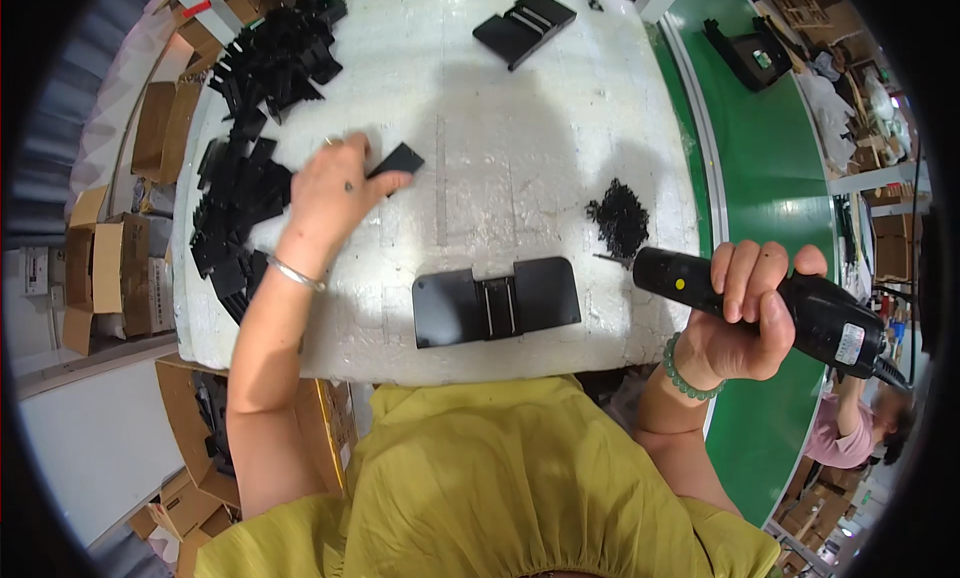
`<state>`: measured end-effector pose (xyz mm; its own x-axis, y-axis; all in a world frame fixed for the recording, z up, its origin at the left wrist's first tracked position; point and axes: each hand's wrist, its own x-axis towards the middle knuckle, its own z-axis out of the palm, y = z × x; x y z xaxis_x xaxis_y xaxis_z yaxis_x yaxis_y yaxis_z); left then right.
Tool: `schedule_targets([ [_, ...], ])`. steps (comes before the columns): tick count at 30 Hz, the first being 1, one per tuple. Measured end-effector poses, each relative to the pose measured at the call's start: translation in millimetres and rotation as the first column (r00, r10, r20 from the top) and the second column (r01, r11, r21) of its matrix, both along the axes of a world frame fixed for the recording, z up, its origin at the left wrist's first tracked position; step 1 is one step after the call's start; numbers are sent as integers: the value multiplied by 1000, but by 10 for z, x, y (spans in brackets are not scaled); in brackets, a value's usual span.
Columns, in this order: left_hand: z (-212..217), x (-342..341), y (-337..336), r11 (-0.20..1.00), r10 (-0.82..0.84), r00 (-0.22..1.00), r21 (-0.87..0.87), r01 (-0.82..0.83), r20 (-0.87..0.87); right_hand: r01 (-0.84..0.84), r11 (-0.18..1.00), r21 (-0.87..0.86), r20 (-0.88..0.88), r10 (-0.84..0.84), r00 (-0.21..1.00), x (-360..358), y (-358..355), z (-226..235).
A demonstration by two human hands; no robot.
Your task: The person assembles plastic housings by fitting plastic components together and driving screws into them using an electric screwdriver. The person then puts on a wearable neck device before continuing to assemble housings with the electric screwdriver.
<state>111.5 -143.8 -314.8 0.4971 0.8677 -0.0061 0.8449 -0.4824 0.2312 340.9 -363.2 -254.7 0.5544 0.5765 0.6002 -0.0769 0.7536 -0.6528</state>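
My left hand (pixel 337 183) is closed on a small flat black plastic piece (pixel 401 162), pinched by the thumb; the other fingertips are partly hidden. My right hand (pixel 752 303) wraps round a black corded electric screwdriver (pixel 672 278), whose bit points left. Its tip is beside a heap of tiny black screws (pixel 620 221). A wide black plastic part (pixel 445 309) with a slotted middle lies on the white foam-like worktop (pixel 380 328), close to my body. Neither hand touches it. A similar black part (pixel 527 28) rests at the far edge.
Loose black plastic pieces (pixel 275 63) pile up at the far left and run down the left side (pixel 240 198). A green surface (pixel 765 168) runs along the right, bearing a black housing (pixel 748 53). Cardboard boxes (pixel 120 268) stand left. Another person (pixel 845 433) is at lower right.
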Motion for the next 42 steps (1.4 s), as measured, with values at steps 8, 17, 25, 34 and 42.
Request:
schedule_targets([
  [8,-305,-18,-262,969,-171,695,-8,247,698,77,995,-66,-27,-79,997,-91,-111,32],
  [17,245,102,-711,732,-111,713,-429,530,692,-119,993,-4,45,119,992,-15,-111,83],
  [25,-5,156,-990,703,-178,717,-423,572,674,-182,982,-49,73,185,980,-1,-170,12],
  [34,-12,162,-1120,804,-486,691,-37,594,534,-210,976,-58,77,214,974,-28,-222,11],
  [42,-9,99,-1095,874,-422,714,41,485,558,-284,950,-126,122,299,946,-233,-120,92],
])
